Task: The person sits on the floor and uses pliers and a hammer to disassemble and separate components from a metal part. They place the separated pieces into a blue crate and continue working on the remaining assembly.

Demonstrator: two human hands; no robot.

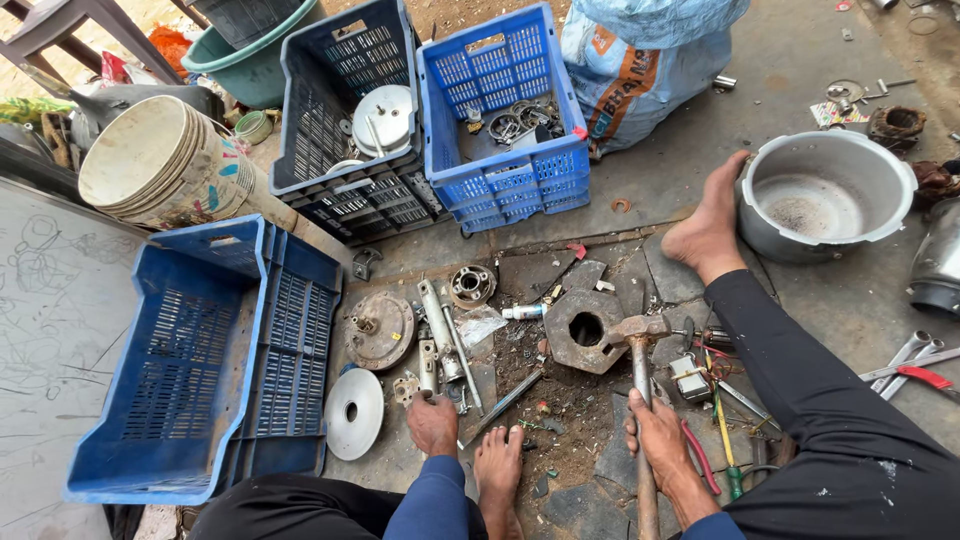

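Our right hand [660, 430] has its fingers clenched around the hammer [641, 400] handle, the head resting on the rim of the hexagonal metal block [585, 330] on the ground. Our left hand [432, 422] curls around the lower end of a thin metal rod [462, 350] beside a grey cylindrical part [436, 318]. A round metal disc [354, 413] lies just left, beside the empty blue crate [190, 370].

Left hand [432, 424] lowered, fingers curled under, right hand [658, 438] closed in a fist-like grip, both forearms extended forward
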